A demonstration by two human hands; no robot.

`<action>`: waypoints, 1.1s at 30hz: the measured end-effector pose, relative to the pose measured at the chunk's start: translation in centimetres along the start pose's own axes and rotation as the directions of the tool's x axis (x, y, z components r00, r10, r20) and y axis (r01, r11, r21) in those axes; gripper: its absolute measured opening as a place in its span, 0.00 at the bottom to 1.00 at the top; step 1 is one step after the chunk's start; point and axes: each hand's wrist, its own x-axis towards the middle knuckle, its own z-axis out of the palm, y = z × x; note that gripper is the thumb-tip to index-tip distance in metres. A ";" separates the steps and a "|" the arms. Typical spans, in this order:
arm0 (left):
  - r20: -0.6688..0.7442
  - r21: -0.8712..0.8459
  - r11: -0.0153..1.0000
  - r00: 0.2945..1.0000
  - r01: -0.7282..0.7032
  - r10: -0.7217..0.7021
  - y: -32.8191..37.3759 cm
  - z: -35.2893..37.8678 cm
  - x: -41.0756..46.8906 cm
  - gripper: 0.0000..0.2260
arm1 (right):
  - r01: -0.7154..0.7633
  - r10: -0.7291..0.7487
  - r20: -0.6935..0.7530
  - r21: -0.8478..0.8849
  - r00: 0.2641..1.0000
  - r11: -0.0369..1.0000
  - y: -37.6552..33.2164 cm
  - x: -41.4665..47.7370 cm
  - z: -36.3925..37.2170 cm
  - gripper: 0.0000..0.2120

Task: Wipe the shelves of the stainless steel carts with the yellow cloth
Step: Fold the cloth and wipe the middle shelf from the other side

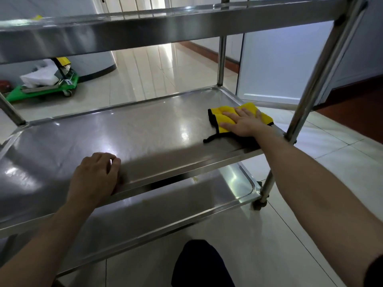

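Observation:
A stainless steel cart fills the view, with a top shelf (165, 23), a middle shelf (128, 129) and a bottom shelf (176, 201). The yellow cloth (228, 114) with black edging lies flat at the right end of the middle shelf. My right hand (242, 122) presses on it, palm down, fingers spread. My left hand (95, 177) rests on the front rim of the middle shelf, fingers curled over the edge, holding nothing else.
Upright cart posts stand at the right front (317, 75), right back (221, 59) and left (10, 110). A green trolley (45, 88) with white bags sits on the tiled floor at the back left. My dark-clothed knee (199, 264) is below the cart.

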 end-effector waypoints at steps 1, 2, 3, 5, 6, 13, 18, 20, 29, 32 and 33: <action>0.008 -0.010 1.000 1.000 0.005 -0.005 0.1 0.0 -0.1 0.26 | -0.019 0.019 0.001 -0.003 1.000 1.000 -0.7 1.3 -0.3 0.39; 0.010 -0.015 1.000 1.000 0.010 -0.010 0.2 0.1 -0.1 0.26 | -0.032 0.032 0.003 -0.005 0.999 0.999 -1.5 2.5 -0.5 0.39; 0.009 -0.006 1.000 1.000 0.013 -0.013 0.2 0.3 -0.3 0.25 | -0.039 0.039 0.006 -0.007 0.999 0.999 -2.4 3.7 -0.7 0.39; -0.004 0.007 1.000 1.000 0.004 -0.004 0.5 0.3 -0.4 0.25 | -0.037 0.037 0.008 -0.010 0.999 0.999 -4.5 5.8 -0.9 0.39; -0.014 -0.007 1.000 1.000 0.006 -0.006 0.5 0.2 -0.5 0.25 | -0.027 0.027 0.009 -0.007 1.000 1.000 -5.7 6.8 -0.8 0.39; 0.030 0.053 0.998 0.999 0.035 -0.037 1.1 -0.8 -0.3 0.25 | 0.201 -0.199 0.050 -0.032 0.979 0.979 -18.5 6.2 1.1 0.38; -0.001 0.052 0.998 0.999 0.046 -0.046 1.1 -0.8 -0.1 0.24 | 0.427 -0.425 0.056 -0.012 0.903 0.904 -25.4 -2.6 3.9 0.37; 0.013 0.062 0.997 0.999 0.050 -0.051 1.2 -1.1 -0.1 0.27 | 0.490 -0.490 0.061 0.005 0.870 0.872 -25.8 -6.4 4.8 0.36; -0.145 -0.093 0.992 0.984 0.089 -0.102 -2.1 -2.9 -1.0 0.23 | 0.470 -0.473 0.090 0.054 0.877 0.881 -25.4 -11.1 4.4 0.35; -0.019 0.244 0.962 0.992 0.126 -0.125 -6.8 -3.6 -1.9 0.22 | 0.434 -0.435 0.097 0.027 0.895 0.900 -26.4 -9.4 4.7 0.40; 0.052 0.314 0.942 0.988 0.121 -0.144 -7.5 -3.5 -2.2 0.23 | 0.417 -0.416 0.105 0.016 0.903 0.909 -27.1 -8.3 4.7 0.42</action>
